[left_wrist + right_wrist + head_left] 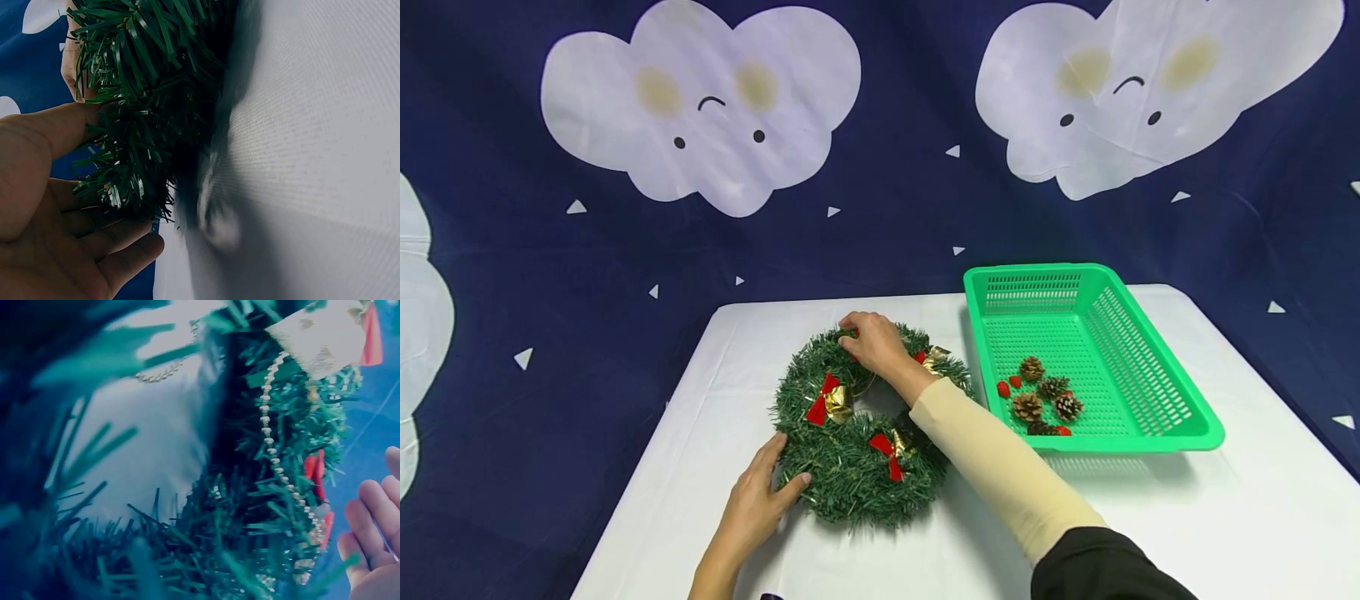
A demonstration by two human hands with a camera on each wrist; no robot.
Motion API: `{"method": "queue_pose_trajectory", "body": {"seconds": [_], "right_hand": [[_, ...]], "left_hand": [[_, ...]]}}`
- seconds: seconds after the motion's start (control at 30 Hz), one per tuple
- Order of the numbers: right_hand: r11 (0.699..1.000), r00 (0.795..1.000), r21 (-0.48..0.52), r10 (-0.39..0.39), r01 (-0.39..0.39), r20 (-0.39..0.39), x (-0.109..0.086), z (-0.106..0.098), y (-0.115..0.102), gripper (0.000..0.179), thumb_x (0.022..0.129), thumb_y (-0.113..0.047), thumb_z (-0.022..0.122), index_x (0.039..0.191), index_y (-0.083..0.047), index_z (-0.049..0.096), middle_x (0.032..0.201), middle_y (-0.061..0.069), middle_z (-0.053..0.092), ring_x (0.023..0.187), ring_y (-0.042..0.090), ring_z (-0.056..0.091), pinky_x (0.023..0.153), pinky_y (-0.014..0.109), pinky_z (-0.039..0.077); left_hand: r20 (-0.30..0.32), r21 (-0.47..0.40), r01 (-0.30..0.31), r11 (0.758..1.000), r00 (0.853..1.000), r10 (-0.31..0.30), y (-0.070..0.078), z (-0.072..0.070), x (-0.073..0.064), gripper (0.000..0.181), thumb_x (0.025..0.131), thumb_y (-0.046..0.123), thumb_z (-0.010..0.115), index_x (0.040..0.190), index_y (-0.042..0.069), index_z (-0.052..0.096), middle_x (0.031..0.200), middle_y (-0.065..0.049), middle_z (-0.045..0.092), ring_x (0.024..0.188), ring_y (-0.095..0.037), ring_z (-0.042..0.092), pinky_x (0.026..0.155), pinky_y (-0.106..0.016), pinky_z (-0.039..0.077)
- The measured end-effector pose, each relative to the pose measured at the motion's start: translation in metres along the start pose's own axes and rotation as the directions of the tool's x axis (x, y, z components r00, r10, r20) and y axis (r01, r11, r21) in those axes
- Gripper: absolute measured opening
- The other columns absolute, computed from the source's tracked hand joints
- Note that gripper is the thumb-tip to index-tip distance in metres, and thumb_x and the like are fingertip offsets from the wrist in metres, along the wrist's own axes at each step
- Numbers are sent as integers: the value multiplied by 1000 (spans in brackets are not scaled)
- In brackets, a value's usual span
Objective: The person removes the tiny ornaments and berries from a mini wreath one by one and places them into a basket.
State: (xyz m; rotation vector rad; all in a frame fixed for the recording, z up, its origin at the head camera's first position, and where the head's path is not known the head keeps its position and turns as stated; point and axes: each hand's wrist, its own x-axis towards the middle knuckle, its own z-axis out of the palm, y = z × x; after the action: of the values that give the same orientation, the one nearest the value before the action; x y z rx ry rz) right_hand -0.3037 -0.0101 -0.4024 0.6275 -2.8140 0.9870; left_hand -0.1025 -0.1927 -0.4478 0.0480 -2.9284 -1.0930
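A green tinsel wreath (850,475) lies on the white table, decorated with red bows (825,400) and gold bells (838,403). My left hand (758,496) rests at its near left edge, thumb on the tinsel and fingers along the outer side. In the left wrist view those fingers (119,240) look spread and fairly straight. My right hand (877,343) reaches across to the wreath's far side, close to a red bow partly hidden there. The right wrist view shows its fingers (369,519) loosely bent, a gap from the tinsel; its thumb is out of sight. A gold bead chain (269,434) hangs along the wreath.
A green plastic basket (1165,367) stands right of the wreath. Several pine cones (1027,407) and small red pieces (1003,389) lie inside it. Behind the table hangs a dark blue cloth (910,242) with clouds. A small dark object (771,597) shows at the bottom edge.
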Motion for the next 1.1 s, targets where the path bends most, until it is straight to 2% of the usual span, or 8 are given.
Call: {"method": "queue_pose_trajectory", "body": {"seconds": [0.43,0.8,1.1], "right_hand": [[995,1000,-96,-15,17,26,5,8,12,31,90,-27,65,118,-16,65,114,2,68,108,23,60,93,40,50],[987,999,-152,-46,47,15,8,15,16,29,89,-26,66,116,-14,66,112,3,69,108,22,61,92,38,51],[979,1000,-203,-21,24,21,13,20,15,30,89,-27,65,116,-16,66,111,2,69,104,20,61,89,35,52]], "left_hand": [[-3,0,-4,1000,1000,4,0,5,-1,72,87,32,66,146,5,34,153,-15,32,136,-40,36,108,-59,32],[-11,4,-4,1000,1000,4,0,4,-2,71,87,30,67,145,3,35,152,-17,33,136,-41,36,108,-59,32],[-23,-4,-5,1000,1000,5,-2,3,-1,72,87,29,67,145,4,35,152,-16,33,136,-40,36,109,-58,32]]}}
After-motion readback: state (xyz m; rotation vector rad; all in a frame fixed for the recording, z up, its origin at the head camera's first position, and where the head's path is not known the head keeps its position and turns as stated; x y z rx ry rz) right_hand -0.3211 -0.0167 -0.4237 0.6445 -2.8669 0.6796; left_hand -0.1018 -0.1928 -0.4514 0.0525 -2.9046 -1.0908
